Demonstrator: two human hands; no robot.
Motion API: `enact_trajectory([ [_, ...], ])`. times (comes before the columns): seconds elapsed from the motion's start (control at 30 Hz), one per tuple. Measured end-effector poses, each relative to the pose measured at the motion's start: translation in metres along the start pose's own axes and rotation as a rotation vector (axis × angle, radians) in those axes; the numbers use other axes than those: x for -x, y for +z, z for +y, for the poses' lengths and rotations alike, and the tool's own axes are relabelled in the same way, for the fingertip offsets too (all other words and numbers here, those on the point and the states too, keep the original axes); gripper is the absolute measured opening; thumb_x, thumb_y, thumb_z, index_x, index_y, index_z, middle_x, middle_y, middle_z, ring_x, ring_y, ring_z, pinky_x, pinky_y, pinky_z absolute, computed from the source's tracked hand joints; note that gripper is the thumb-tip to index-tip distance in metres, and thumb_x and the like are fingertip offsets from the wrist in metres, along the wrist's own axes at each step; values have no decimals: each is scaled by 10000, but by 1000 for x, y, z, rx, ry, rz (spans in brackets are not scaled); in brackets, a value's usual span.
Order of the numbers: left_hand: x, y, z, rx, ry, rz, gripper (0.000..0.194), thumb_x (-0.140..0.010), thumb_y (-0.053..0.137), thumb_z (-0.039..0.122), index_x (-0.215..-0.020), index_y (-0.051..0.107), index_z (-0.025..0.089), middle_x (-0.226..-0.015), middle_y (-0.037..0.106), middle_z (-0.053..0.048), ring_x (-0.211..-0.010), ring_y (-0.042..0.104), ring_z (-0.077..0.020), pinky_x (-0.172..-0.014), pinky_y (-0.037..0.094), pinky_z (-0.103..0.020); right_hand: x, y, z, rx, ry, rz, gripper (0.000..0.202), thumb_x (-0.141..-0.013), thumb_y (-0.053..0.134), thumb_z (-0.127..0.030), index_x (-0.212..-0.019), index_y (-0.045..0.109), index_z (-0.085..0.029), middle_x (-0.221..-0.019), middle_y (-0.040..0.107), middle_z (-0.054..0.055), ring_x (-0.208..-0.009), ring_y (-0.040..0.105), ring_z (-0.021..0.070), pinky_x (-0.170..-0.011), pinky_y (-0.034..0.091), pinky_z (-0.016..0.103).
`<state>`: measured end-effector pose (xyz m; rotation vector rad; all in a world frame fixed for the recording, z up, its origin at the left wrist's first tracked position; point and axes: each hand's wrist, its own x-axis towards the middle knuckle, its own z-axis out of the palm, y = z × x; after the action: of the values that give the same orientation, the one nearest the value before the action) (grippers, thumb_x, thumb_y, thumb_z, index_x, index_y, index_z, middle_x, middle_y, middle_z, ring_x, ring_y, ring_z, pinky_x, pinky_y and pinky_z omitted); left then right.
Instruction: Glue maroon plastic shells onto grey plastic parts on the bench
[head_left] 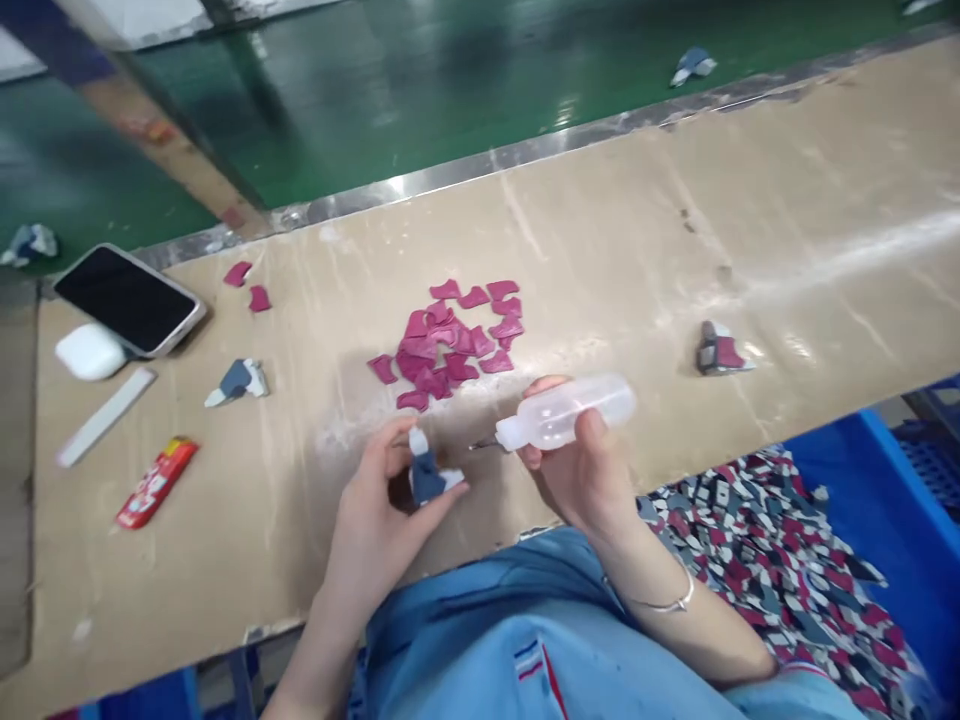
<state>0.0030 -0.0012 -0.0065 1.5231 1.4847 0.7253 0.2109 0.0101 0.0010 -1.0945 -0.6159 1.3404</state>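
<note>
My left hand (390,495) pinches a small grey-blue and white moulded piece (425,472) above the near part of the table. In my right hand (589,470) is a translucent squeeze bottle (570,410), lying nearly level with its thin metal nozzle pointing left toward that piece. A gap separates the nozzle tip from the piece. Just beyond both hands lies a loose pile of small maroon pieces (442,350). Another grey-blue and white piece (240,380) rests to the left, and one with a maroon part on it (720,350) sits to the right.
On the left of the table (300,300) lie a phone (127,300), a white rounded case (90,352), a pale strip (107,417) and a red wrapper (157,482). A blue bin (885,500) full of mixed pieces stands at lower right. Past the metal edge runs a green surface (450,90).
</note>
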Motion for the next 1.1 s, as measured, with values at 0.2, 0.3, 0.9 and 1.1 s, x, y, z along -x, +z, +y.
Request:
enact_trajectory([
  [0.2,-2,17,11,279,-136,43,656,-761,1000,385,-1340,697,320,-701,744,68,-549,578,-162,-587,421,-271,11,-13,25,384,-188,82,644,-852,709,-886,-1065,678,-279,-927,717,58,-686,701,230,-589,577,375],
  [0.3,-3,12,15,312,-133,11,634,-766,992,341,-1331,706,314,-687,728,67,-563,584,-172,-607,427,-286,16,-17,29,494,-247,87,643,-881,674,-887,-1082,700,-278,-1043,730,107,-849,754,288,-710,622,429],
  [0.9,-3,7,23,144,-47,-57,630,-850,865,193,-1408,592,301,-724,683,106,-623,636,-148,-673,522,-275,16,-15,30,624,-712,-33,404,-1010,696,-664,-1148,773,-292,-955,752,36,-747,735,226,-625,608,388],
  [1.1,-3,8,21,169,-50,-57,653,-829,825,136,-1416,589,296,-737,702,113,-631,642,-132,-682,523,-252,24,-15,15,699,-662,-185,394,-1023,646,-692,-1196,727,-347,-821,716,26,-628,687,236,-530,564,407],
])
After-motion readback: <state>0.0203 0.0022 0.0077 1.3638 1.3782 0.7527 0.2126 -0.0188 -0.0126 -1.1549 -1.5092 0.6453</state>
